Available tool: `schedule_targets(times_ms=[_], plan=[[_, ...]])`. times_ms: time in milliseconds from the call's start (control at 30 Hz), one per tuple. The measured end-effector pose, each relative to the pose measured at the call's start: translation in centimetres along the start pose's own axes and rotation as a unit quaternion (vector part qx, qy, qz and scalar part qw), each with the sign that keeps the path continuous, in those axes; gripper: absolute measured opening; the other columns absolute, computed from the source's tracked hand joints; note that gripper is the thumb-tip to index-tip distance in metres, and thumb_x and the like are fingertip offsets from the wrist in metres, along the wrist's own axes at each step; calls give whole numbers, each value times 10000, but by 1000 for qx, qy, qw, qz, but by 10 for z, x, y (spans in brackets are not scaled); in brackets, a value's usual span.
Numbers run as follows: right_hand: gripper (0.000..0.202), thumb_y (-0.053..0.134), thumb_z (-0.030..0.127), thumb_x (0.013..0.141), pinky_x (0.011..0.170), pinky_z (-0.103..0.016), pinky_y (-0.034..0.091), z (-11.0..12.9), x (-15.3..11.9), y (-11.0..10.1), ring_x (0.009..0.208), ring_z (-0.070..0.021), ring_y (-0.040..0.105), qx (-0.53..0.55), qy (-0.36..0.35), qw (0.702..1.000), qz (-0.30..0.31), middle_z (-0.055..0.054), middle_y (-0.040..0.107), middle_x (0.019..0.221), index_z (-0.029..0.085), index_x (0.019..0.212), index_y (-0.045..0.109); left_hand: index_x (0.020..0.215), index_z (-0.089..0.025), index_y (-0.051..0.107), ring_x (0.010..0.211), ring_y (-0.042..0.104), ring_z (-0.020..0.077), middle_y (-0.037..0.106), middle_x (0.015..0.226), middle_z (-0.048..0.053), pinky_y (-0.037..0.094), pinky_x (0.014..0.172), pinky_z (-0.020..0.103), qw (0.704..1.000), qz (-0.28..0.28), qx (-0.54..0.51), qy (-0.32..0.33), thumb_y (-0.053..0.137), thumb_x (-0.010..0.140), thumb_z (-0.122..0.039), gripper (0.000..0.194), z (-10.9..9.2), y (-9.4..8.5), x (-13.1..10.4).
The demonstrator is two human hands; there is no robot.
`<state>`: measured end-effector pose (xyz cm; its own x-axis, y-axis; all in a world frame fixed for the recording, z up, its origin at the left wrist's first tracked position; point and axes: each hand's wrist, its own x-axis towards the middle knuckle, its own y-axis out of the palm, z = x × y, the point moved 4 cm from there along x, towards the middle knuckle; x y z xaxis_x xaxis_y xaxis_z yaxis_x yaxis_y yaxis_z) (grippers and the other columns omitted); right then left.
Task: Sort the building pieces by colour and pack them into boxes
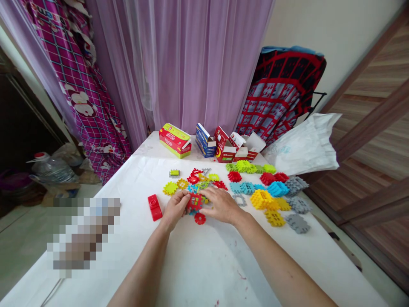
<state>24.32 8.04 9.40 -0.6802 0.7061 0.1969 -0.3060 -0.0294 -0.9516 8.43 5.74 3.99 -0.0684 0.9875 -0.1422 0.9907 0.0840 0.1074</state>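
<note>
At the left edge of the white bench (198,268), a pixelated patch (86,234) masks something that cannot be identified, and a thin cable (53,292) runs from below it toward the near edge, which the frame cuts off. Farther in, a red plastic block (155,208) lies just beside the left hand (177,207), which pinches a red notched building plate (194,201) well inside the bench's edges. Beyond the plate, toward the far edge, mixed building pieces (193,179) are partly hidden by the hands. The right hand (219,204) has thumb and fingers a little apart at the plate's right side; whether they grip it cannot be told. The step looks like two-handed work on this plate, and the next move seems to call for careful fingertip alignment. Toward the right edge, blue (277,188), yellow (261,199) and grey stacks (298,223) overlap, their separate pieces hard to count.
</note>
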Motion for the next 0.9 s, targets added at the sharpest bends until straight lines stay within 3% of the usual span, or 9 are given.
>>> schedule_targets(times_ms=[133,233,300,500,733,900], plan=[[426,690,390,750,861,-371,473,0,-11,8,1001,-244,604,0,112,989,-96,-91,656,1067,192,1118,610,1017,-178,586,343,413,53,561,484,-67,240,346,163,1000,15,-8,-2,634,684,-623,558,0,8,-4],[354,675,386,757,824,-361,484,0,-18,14,965,-249,614,-19,180,972,-152,-93,662,1011,192,1047,613,945,-173,584,360,438,53,584,523,-58,256,346,165,1000,25,-14,-1,680,631,-612,548,1,16,-5],[337,672,387,763,811,-358,485,2,-21,17,950,-249,616,-33,184,969,-163,-94,664,999,195,1034,611,859,-175,572,355,434,50,580,519,-57,249,341,169,1000,15,-16,1,695,603,-605,515,2,18,-6],[258,640,359,812,841,-362,471,2,-26,12,956,-239,614,-42,142,983,-111,-78,674,992,208,1021,637,781,-180,560,333,405,43,546,461,-70,229,339,160,1000,-21,-8,-4,688,617,-561,434,2,15,-5],[545,671,329,781,941,-365,447,2,-21,-10,1134,-240,534,-41,57,995,-65,-90,586,1208,221,1296,526,774,-181,583,338,410,40,542,478,-74,242,352,160,1000,10,19,-3,675,660,-508,359,5,17,-5],[436,668,290,778,933,-355,437,2,-16,-10,1084,-222,552,-57,38,998,1,-68,609,1134,227,1201,583,788,-172,582,337,421,43,549,479,-66,240,354,164,999,34,11,0,704,638,-521,399,6,20,-8]])
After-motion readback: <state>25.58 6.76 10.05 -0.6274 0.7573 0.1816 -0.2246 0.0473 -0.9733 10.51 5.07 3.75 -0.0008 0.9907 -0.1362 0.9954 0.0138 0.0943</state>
